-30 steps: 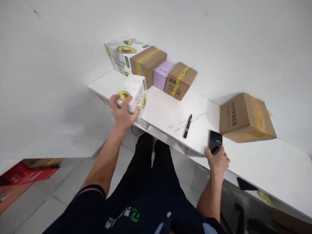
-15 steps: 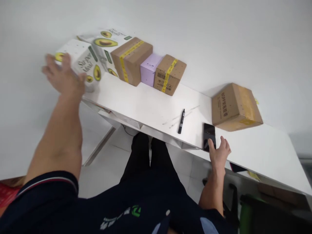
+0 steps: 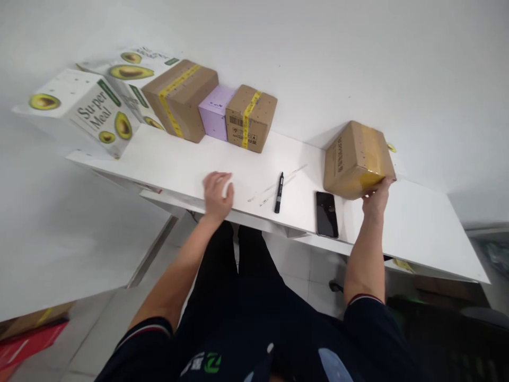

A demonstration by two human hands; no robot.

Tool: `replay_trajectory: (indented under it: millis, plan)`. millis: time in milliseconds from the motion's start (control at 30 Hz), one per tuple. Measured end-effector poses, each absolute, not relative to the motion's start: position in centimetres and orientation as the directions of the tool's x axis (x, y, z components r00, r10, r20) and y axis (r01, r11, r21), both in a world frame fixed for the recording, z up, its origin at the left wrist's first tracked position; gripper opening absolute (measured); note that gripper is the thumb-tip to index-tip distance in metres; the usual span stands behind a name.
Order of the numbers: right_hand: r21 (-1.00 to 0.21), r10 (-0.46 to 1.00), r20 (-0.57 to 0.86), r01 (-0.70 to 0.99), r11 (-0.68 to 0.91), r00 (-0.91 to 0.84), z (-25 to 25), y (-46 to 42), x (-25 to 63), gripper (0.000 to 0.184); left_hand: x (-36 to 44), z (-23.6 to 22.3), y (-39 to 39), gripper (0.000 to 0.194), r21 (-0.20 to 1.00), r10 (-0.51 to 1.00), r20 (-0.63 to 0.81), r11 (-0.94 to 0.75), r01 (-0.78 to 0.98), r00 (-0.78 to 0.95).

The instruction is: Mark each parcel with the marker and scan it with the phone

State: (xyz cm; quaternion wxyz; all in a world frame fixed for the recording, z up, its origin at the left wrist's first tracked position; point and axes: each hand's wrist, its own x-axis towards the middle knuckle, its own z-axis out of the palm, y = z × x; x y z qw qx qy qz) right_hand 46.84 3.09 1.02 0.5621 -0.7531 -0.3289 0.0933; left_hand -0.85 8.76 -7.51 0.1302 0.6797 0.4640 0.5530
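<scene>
My right hand [image 3: 377,195] grips the near right corner of a brown cardboard box [image 3: 355,157] with yellow tape, which stands on the white table [image 3: 417,233]. My left hand [image 3: 218,194] rests on the table's front edge with its fingers curled, holding nothing. A white avocado-printed box [image 3: 79,110] stands at the table's left end, apart from both hands. A black phone [image 3: 326,214] and a black marker pen [image 3: 279,191] lie on the table between my hands.
Along the wall stand a second avocado box [image 3: 131,71], a taped brown box [image 3: 181,98], a lilac box [image 3: 215,110] and a small taped brown box [image 3: 250,118]. A red box [image 3: 27,347] lies on the floor at lower left. My dark-clothed legs are under the table.
My left hand let go of the avocado box at the table's left end and came back to the front edge. My right hand left the phone and took hold of the brown box.
</scene>
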Motion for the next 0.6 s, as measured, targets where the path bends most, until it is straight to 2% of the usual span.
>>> replay_trajectory:
  millis: [100,200,267,300,367,467,533,600]
  plan:
    - [-0.983,0.588,0.008,0.115,-0.146,0.809,1.1,3.3,45.2,0.062,7.5,-5.3,9.1,0.048,0.710,0.788,0.604,-0.601,0.367,0.122]
    - [-0.991,0.602,-0.035,0.050,-0.123,0.798,1.6,3.0,43.8,0.058,15.4,-2.7,10.6,0.060,0.764,0.794,0.532,-0.600,0.237,0.294]
    - [-0.994,0.627,-0.033,0.040,-0.102,0.778,2.1,3.0,43.1,0.054,20.0,-1.3,11.4,0.074,0.941,0.838,0.274,-0.335,0.049,0.472]
    - [-0.995,0.640,-0.026,0.042,-0.091,0.768,2.4,3.0,42.7,0.052,21.9,-0.7,11.6,0.079,0.976,0.825,0.186,-0.216,-0.006,0.534]
    - [-0.995,0.663,0.014,0.073,-0.062,0.748,3.0,2.8,41.7,0.051,24.6,0.1,11.5,0.082,0.989,0.805,0.144,-0.106,-0.099,0.575]
    - [-0.989,0.681,0.125,0.141,0.032,0.721,4.3,1.7,39.2,0.055,24.9,1.2,9.8,0.082,0.966,0.822,0.259,-0.214,-0.147,0.506]
    - [-0.977,0.694,0.214,0.154,0.149,0.687,5.1,0.4,36.6,0.055,22.6,2.3,8.0,0.078,0.905,0.799,0.418,-0.407,-0.123,0.431]
    - [-0.956,0.737,0.274,0.090,0.279,0.618,5.6,-1.0,33.0,0.054,19.0,3.8,6.0,0.070,0.790,0.744,0.592,-0.611,-0.042,0.310]
